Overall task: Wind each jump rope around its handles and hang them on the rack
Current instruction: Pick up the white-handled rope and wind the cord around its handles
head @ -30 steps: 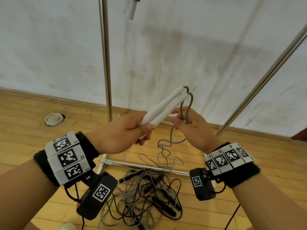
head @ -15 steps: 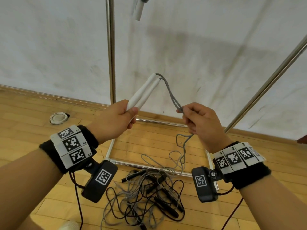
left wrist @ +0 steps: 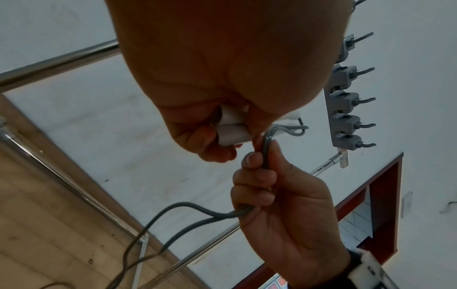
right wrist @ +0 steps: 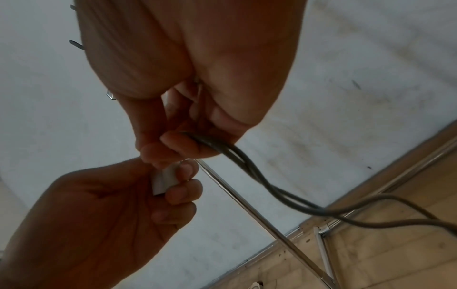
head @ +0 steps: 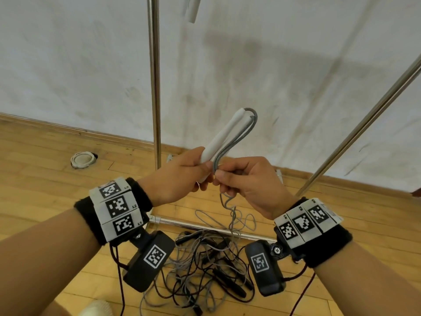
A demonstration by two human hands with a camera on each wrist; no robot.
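My left hand (head: 182,176) grips two white handles (head: 224,135) side by side, tips pointing up and away; their butt ends (left wrist: 231,130) show between its fingers. A doubled grey rope (head: 239,137) leaves the handle tips, curves down along them and passes into my right hand (head: 241,179), which grips it in a fist (left wrist: 262,181) right beside the left fingers. Below that fist the rope (right wrist: 284,195) hangs slack to the floor. The metal rack (head: 153,76) stands just behind, and its row of grey hooks (left wrist: 346,105) shows in the left wrist view.
A tangle of grey and black jump ropes (head: 205,270) lies on the wooden floor between my forearms, over the rack's base bar (head: 205,228). A slanted rack pole (head: 364,124) rises at right. A white handle (head: 193,10) hangs at top. A round white object (head: 82,159) sits by the wall.
The handles have swung right again and my right hand has come in against the left, so the rope that was stretched out to the right now curves close beside the handles.
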